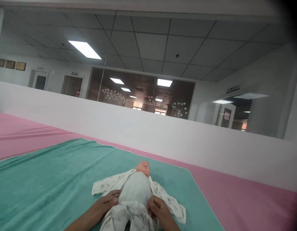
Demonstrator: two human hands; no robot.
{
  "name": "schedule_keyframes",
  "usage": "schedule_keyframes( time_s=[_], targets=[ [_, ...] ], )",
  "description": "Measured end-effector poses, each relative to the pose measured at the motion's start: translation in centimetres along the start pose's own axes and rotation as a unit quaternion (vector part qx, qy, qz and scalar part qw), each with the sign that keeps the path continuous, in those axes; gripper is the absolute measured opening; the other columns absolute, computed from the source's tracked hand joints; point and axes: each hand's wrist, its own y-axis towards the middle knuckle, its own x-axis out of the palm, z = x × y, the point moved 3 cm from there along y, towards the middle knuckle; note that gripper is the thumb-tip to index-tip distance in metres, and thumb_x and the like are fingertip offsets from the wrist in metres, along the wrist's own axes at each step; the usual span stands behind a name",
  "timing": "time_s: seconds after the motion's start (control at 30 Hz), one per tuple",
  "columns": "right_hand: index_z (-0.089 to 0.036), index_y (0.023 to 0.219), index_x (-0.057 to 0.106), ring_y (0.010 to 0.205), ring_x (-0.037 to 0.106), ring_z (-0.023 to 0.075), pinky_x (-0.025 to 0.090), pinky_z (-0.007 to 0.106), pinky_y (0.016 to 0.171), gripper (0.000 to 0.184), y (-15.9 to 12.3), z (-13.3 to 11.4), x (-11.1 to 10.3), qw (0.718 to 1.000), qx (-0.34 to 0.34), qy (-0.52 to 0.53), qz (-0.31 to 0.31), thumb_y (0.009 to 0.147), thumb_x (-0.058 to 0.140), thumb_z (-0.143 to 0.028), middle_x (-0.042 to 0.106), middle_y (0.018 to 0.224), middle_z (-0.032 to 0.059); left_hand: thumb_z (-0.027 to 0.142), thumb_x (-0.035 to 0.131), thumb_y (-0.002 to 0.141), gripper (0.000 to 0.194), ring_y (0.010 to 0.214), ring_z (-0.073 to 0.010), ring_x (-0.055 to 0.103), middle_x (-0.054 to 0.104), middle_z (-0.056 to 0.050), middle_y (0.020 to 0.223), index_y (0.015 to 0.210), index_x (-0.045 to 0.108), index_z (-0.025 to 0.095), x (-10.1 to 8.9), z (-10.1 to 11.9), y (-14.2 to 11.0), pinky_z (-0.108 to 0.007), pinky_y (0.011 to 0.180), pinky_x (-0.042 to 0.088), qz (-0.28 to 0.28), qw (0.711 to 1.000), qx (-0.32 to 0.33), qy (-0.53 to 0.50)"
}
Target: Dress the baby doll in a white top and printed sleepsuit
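Note:
A baby doll [143,167] lies on its back on a teal blanket [61,173], head away from me. Its torso is covered by a pale, plain cloth [136,188]. A white patterned baby jacket [112,182] lies spread open under it, sleeves out to both sides. White patterned baby trousers [129,211] reach the doll's waist, with a dark gap low at the front. My left hand [108,201] is closed at the left side of the waistband, its fingertips partly hidden. On the right side, my right hand [158,207] is curled closed on the trousers' edge.
The blanket lies over a pink padded surface [225,192]. Behind it runs a low white wall [148,131] topped by a wide glass pane or mirror [148,48], showing ceiling lights, doors and heart-shaped stickers.

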Motion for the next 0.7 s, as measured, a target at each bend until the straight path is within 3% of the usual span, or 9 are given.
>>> schedule_keyframes(
  time_s=[0.13,0.23,0.3,0.4,0.47,0.6,0.7],
  targets=[
    [-0.016,0.062,0.047,0.054,0.033,0.0079,0.022,0.021,0.051,0.039,-0.6,-1.1,0.0,0.989,0.021,-0.128,-0.074,0.071,0.055,-0.053,0.036,0.056,-0.0047,0.051,0.063,0.064,0.03,0.129,-0.0278,0.031,0.036,-0.004,0.14,0.069,0.066,0.021,1.7,1.4,2.1,-0.04,0.106,0.023,-0.049,0.971,0.135,0.189],
    [-0.017,0.055,0.043,0.056,0.034,0.0082,0.024,0.021,0.052,0.037,-0.5,-2.0,1.0,0.967,-0.024,-0.215,-0.138,0.071,0.055,-0.048,0.038,0.06,-0.0033,0.036,0.068,0.06,0.015,0.127,-0.0296,0.033,0.048,-0.001,0.131,0.059,0.064,0.022,3.4,2.6,3.0,-0.043,0.108,0.016,-0.113,0.926,0.224,0.283],
    [-0.017,0.051,0.037,0.056,0.034,0.0087,0.025,0.022,0.053,0.04,-0.3,-2.3,1.6,0.955,-0.051,-0.253,-0.142,0.073,0.051,-0.048,0.037,0.061,-0.0026,0.021,0.062,0.06,0.006,0.121,-0.0286,0.041,0.055,-0.001,0.124,0.066,0.064,0.022,3.5,2.8,3.4,-0.043,0.105,0.023,-0.103,0.923,0.21,0.304],
    [-0.019,0.051,0.035,0.053,0.033,0.01,0.026,0.023,0.052,0.039,-0.4,-2.4,2.1,0.946,-0.047,-0.293,-0.13,0.073,0.052,-0.046,0.037,0.059,-0.0025,0.007,0.046,0.055,0.046,0.098,-0.0236,0.056,0.063,-0.003,0.104,0.095,0.061,0.025,2.4,1.9,3.5,-0.036,0.088,0.041,-0.009,0.949,0.121,0.29],
    [-0.021,0.054,0.04,0.054,0.035,0.0116,0.027,0.024,0.052,0.033,-0.9,-2.7,2.2,0.945,-0.051,-0.301,-0.118,0.072,0.054,-0.044,0.041,0.062,-0.0019,0.006,0.04,0.054,0.053,0.091,-0.0213,0.056,0.063,-0.002,0.094,0.1,0.058,0.026,1.8,1.1,3.4,-0.033,0.083,0.043,0.042,0.965,0.092,0.24],
    [-0.021,0.062,0.042,0.064,0.041,0.0138,0.031,0.025,0.059,0.024,-1.5,-3.4,2.1,0.949,-0.078,-0.301,-0.046,0.078,0.05,-0.036,0.047,0.072,-0.0003,0.012,0.047,0.063,0.051,0.113,-0.0231,0.046,0.055,-0.006,0.114,0.113,0.052,0.022,1.3,-0.5,4.0,-0.037,0.099,0.034,0.089,0.986,0.087,0.113],
    [-0.02,0.064,0.038,0.068,0.043,0.014,0.033,0.026,0.064,0.02,-0.9,-3.1,1.5,0.941,-0.092,-0.319,0.065,0.083,0.041,-0.027,0.047,0.074,0.0003,0.018,0.051,0.069,0.056,0.13,-0.0246,0.028,0.039,-0.007,0.137,0.124,0.044,0.021,1.6,-1.4,4.5,-0.04,0.109,0.021,0.058,0.994,0.06,0.071]
  ],
)
